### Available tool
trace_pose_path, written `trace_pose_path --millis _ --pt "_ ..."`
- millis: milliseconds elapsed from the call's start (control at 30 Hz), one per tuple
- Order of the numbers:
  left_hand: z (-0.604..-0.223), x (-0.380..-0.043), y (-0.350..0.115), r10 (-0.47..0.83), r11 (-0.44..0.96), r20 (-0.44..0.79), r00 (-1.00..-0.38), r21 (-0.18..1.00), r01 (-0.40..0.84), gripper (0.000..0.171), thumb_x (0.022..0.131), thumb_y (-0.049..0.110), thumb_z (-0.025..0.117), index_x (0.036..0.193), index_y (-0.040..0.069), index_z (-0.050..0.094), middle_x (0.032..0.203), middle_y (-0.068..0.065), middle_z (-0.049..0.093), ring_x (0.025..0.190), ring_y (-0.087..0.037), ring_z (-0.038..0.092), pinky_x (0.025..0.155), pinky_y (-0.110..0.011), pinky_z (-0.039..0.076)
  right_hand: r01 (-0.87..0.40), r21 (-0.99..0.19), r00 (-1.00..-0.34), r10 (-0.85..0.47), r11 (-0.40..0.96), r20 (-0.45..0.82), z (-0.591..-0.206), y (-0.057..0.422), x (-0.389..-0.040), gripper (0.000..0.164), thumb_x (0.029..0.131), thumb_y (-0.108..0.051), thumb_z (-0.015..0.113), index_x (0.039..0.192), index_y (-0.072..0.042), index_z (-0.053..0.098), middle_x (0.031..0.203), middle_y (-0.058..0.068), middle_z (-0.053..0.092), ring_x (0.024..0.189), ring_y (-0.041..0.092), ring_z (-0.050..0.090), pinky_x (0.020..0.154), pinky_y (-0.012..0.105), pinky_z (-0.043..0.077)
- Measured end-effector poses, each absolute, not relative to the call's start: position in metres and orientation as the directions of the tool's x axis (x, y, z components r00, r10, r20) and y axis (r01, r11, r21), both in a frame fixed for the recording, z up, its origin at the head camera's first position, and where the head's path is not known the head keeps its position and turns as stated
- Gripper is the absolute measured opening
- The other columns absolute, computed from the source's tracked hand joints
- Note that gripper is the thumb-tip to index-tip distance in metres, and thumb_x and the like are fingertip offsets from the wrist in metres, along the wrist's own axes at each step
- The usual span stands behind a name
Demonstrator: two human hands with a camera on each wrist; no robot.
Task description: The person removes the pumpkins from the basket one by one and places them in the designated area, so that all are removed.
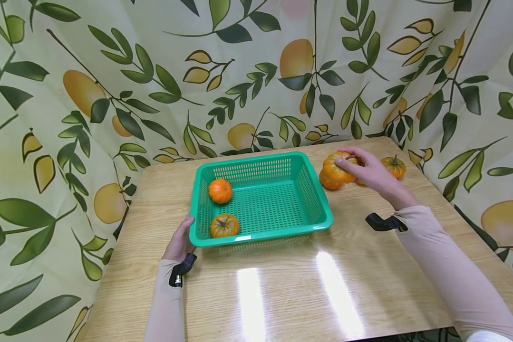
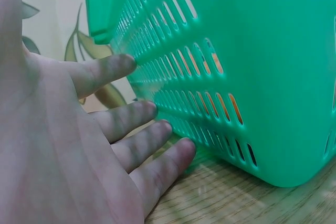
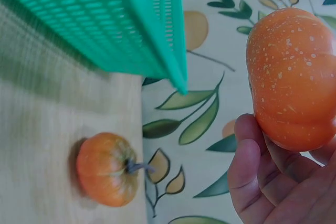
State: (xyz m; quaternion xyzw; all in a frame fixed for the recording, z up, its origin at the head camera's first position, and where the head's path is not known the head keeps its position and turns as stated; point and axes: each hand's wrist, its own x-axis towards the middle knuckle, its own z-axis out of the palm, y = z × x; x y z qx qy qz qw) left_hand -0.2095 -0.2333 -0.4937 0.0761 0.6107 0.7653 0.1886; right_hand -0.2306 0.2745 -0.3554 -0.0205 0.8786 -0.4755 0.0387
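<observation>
My right hand (image 1: 369,172) grips a small yellow-orange pumpkin (image 1: 340,167), raised above the table just right of the green plastic basket (image 1: 260,240). In the right wrist view, this held pumpkin (image 3: 291,80) shows a smooth orange side with pale specks. Behind it in the head view, another orange pumpkin (image 1: 331,181) sits partly covered. My left hand (image 1: 180,241) is at the basket's left side; its fingers (image 2: 157,169) stretch toward the slotted wall (image 2: 210,85), fingertips at or very near it. Inside the basket, at its left end, lie an orange pumpkin (image 1: 220,191) and a striped one (image 1: 224,225).
A stemmed pumpkin (image 1: 394,166) stands near the wooden table's (image 1: 282,289) right edge. A sliver of orange shows under my right hand. Leaf-and-fruit patterned cloth (image 1: 239,95) hangs behind and along both sides.
</observation>
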Motion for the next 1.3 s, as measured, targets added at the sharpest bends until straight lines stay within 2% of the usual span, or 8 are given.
trace_pose_path --millis 133,267,467,633,700,900,1100,1300 --pt "-0.495 -0.211 -0.234 0.374 -0.183 -0.115 -0.920 0.964 -0.195 0.065 0.104 0.045 0.032 0.161 0.023 0.013 0.149 0.005 0.037 0.126 -0.006 0.046 0.105 -0.027 0.039 -0.010 -0.836 -0.997 -0.073 0.549 -0.036 -0.366 0.284 -0.229 0.062 0.101 -0.050 0.054 0.153 -0.018 0.042 0.122 0.006 0.055 0.092 0.012 0.055 0.072 0.026 0.053" --pt "-0.496 -0.211 -0.233 0.368 -0.173 -0.123 -0.922 0.965 -0.198 0.065 0.103 0.046 0.032 0.162 0.023 0.012 0.150 0.006 0.036 0.127 -0.005 0.046 0.107 -0.031 0.036 -0.007 -0.832 -0.997 -0.070 0.554 -0.038 -0.375 0.291 -0.227 0.064 0.101 -0.050 0.053 0.154 -0.016 0.041 0.123 0.006 0.055 0.090 0.013 0.055 0.073 0.028 0.052" --pt "-0.496 -0.210 -0.232 0.372 -0.175 -0.120 -0.921 0.965 -0.196 0.067 0.104 0.046 0.031 0.163 0.025 0.009 0.154 0.007 0.030 0.130 -0.007 0.041 0.109 -0.034 0.032 0.058 -0.829 -0.994 -0.046 0.557 -0.101 -0.390 0.296 -0.224 0.070 0.100 -0.057 0.051 0.155 -0.015 0.038 0.132 0.011 0.053 0.096 0.014 0.054 0.077 0.029 0.052" --pt "-0.495 -0.209 -0.233 0.367 -0.181 -0.123 -0.922 0.963 -0.201 0.065 0.104 0.045 0.031 0.162 0.024 0.011 0.150 0.006 0.036 0.127 -0.006 0.046 0.107 -0.032 0.036 0.090 -0.823 -0.989 -0.046 0.561 -0.140 -0.404 0.299 -0.224 0.072 0.099 -0.058 0.052 0.156 -0.015 0.037 0.130 0.012 0.054 0.094 0.014 0.054 0.077 0.031 0.053" --pt "-0.494 -0.208 -0.234 0.367 -0.183 -0.125 -0.922 0.962 -0.203 0.065 0.104 0.045 0.031 0.163 0.024 0.011 0.154 0.002 0.033 0.129 -0.008 0.044 0.109 -0.034 0.033 0.090 -0.822 -0.988 -0.055 0.563 -0.146 -0.409 0.299 -0.225 0.072 0.100 -0.057 0.052 0.156 -0.014 0.036 0.128 0.013 0.055 0.092 0.013 0.055 0.077 0.031 0.053" --pt "-0.493 -0.208 -0.233 0.377 -0.202 -0.123 -0.918 0.956 -0.211 0.068 0.104 0.045 0.031 0.164 0.027 0.005 0.168 -0.006 0.011 0.139 -0.014 0.029 0.116 -0.045 0.017 0.098 -0.818 -0.986 -0.056 0.567 -0.157 -0.421 0.301 -0.224 0.075 0.099 -0.057 0.052 0.156 -0.011 0.036 0.124 0.015 0.057 0.089 0.012 0.057 0.076 0.030 0.053" --pt "-0.495 -0.208 -0.232 0.370 -0.195 -0.129 -0.920 0.957 -0.213 0.067 0.104 0.045 0.030 0.164 0.028 0.006 0.168 -0.005 0.013 0.139 -0.010 0.032 0.116 -0.044 0.019 0.115 -0.812 -0.983 -0.050 0.572 -0.174 -0.430 0.304 -0.222 0.077 0.099 -0.056 0.052 0.157 -0.009 0.034 0.129 0.018 0.057 0.088 0.010 0.058 0.075 0.027 0.053" --pt "-0.493 -0.208 -0.231 0.372 -0.204 -0.121 -0.921 0.957 -0.208 0.069 0.104 0.045 0.030 0.164 0.027 0.002 0.171 -0.006 0.007 0.145 -0.015 0.023 0.120 -0.049 0.011 0.131 -0.807 -0.978 -0.058 0.576 -0.200 -0.437 0.306 -0.223 0.078 0.100 -0.055 0.053 0.157 -0.007 0.032 0.137 0.021 0.052 0.092 0.014 0.055 0.075 0.029 0.053"
